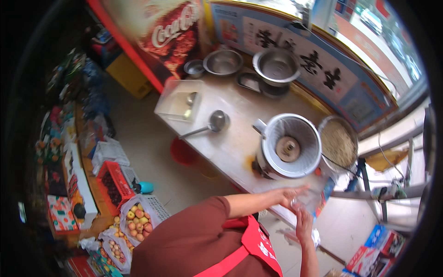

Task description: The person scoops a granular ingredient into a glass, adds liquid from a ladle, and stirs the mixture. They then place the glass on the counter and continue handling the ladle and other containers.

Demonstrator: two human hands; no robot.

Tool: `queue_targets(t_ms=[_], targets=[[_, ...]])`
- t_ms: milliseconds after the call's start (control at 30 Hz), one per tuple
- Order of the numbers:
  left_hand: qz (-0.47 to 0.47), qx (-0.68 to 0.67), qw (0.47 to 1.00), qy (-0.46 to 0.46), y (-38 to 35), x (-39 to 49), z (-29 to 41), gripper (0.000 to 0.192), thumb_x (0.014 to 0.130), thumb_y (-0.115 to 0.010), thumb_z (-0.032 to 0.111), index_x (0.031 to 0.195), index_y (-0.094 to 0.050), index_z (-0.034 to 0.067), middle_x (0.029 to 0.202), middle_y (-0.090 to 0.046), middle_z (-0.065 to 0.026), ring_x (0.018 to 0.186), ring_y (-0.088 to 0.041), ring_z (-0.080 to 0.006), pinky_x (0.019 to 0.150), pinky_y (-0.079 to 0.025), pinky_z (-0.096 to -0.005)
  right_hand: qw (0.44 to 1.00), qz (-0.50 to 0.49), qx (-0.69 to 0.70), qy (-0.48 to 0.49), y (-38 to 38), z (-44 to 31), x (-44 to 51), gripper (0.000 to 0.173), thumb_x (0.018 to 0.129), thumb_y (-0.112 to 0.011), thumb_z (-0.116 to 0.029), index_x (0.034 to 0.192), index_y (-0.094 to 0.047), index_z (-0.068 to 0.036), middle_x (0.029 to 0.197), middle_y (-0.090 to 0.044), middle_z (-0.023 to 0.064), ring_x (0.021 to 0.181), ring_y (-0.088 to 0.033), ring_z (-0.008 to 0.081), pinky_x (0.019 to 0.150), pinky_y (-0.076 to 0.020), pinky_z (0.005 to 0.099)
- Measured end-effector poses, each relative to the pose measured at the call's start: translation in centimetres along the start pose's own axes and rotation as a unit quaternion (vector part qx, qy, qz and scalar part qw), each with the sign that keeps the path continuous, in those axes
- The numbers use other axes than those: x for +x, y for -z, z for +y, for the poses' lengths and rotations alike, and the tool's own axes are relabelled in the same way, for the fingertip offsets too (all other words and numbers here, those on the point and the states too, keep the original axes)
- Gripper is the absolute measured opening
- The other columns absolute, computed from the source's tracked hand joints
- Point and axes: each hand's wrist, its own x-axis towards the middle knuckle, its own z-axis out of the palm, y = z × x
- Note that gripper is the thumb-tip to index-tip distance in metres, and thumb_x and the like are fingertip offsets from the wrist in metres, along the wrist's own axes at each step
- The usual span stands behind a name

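Observation:
My left hand (288, 197) and my right hand (303, 217) meet over the near right corner of the white worktable (221, 149). A clear plastic piece (308, 200), perhaps a bag, is at my fingers. The right fingers close around its near side; the left fingers stretch across it, their grip blurred. Beyond them stands a metal machine (294, 169) with a wide funnel-shaped bowl (270, 138). A tan round disc (288, 149) with a central spindle lies inside that bowl. Beside the machine, a metal basin (322, 130) holds a beige crumbly mass (339, 143).
A ladle (218, 121) lies on the table, its handle over the front edge. Behind it are a clear plastic bin (166, 105) and metal bowls (223, 62), (277, 67). Apples (139, 221) in bags and a red crate (116, 187) occupy the left side. Cartons (375, 249) sit lower right.

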Motion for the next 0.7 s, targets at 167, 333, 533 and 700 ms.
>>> queue_targets(t_ms=[167,333,533,700], targets=[[0.007,0.281,0.897,-0.340,-6.6,-5.3,2.4,0.081,0.086,-0.069,0.054,0.149,-0.033,0.017,0.138,-0.049,-0.0100,0.124,-0.052,-0.0250,0.099,-0.048,-0.0390,0.772,0.165,0.602,-0.124,0.1,1.2,4.5,0.035,0.105,-0.045,-0.027,0.116,-0.064,0.001,0.104,-0.069,0.0086,0.092,-0.067,0.0170,0.086,-0.0550,0.0359],[-0.004,0.042,0.975,-0.219,-6.8,-5.8,3.5,0.066,0.086,-0.071,0.050,0.138,-0.046,0.016,0.122,-0.059,-0.0149,0.109,-0.063,-0.0326,0.093,-0.053,-0.0496,0.969,0.159,0.186,-0.041,-1.5,-2.8,3.7,0.028,0.100,-0.051,-0.018,0.119,-0.060,0.002,0.104,-0.068,0.0153,0.102,-0.065,0.0297,0.094,-0.0490,0.0410],[0.016,0.036,0.998,0.041,-7.5,-5.1,4.0,0.087,0.080,-0.073,0.061,0.144,-0.037,0.015,0.123,-0.055,-0.0134,0.120,-0.054,-0.0338,0.099,-0.043,-0.0560,0.997,0.058,0.021,0.055,2.2,0.6,0.5,0.030,0.097,-0.054,-0.014,0.124,-0.058,0.000,0.108,-0.068,0.0159,0.101,-0.065,0.0298,0.093,-0.0501,0.0411],[0.014,0.261,0.932,-0.252,-9.8,-4.8,1.5,0.080,0.085,-0.071,0.052,0.146,-0.035,0.015,0.125,-0.056,-0.0120,0.115,-0.058,-0.0234,0.098,-0.049,-0.0433,0.730,0.179,0.645,-0.139,2.5,0.2,1.8,0.033,0.104,-0.047,-0.024,0.123,-0.059,0.001,0.113,-0.068,0.0110,0.100,-0.067,0.0183,0.090,-0.0523,0.0353]])
